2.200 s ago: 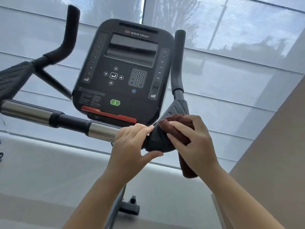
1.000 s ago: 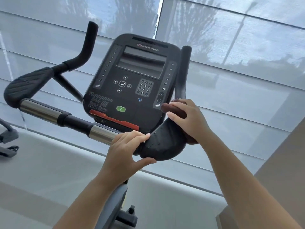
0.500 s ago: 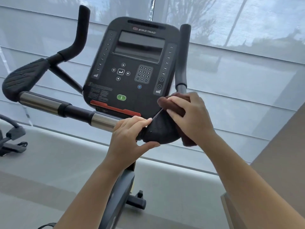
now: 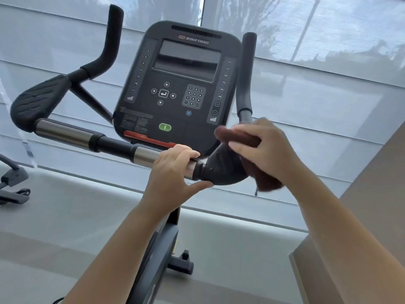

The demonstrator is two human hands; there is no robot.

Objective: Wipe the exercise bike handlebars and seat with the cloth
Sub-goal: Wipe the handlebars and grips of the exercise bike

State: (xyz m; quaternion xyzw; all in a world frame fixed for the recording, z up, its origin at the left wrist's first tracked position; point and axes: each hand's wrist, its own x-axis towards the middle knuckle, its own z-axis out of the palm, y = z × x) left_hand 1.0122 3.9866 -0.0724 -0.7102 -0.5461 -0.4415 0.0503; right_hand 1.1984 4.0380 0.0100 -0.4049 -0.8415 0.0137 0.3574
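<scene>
Below console [image 4: 182, 84], L hand [image 4: 173, 172] grips bar [image 4: 140, 153]; R hand [image 4: 263, 148] clenches cloth [image 4: 266, 183] on pad [image 4: 221, 170].

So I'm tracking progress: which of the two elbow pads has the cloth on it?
The right elbow pad, under the right hand pressing the brown cloth. The left elbow pad is bare.

Head view, close, facing handlebars [image 4: 114, 148]

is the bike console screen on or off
Off, as far as the view shows: the console display is dark and blank, showing only reflections, with no digits or lit graphics. The side number columns look unlit too.
</scene>
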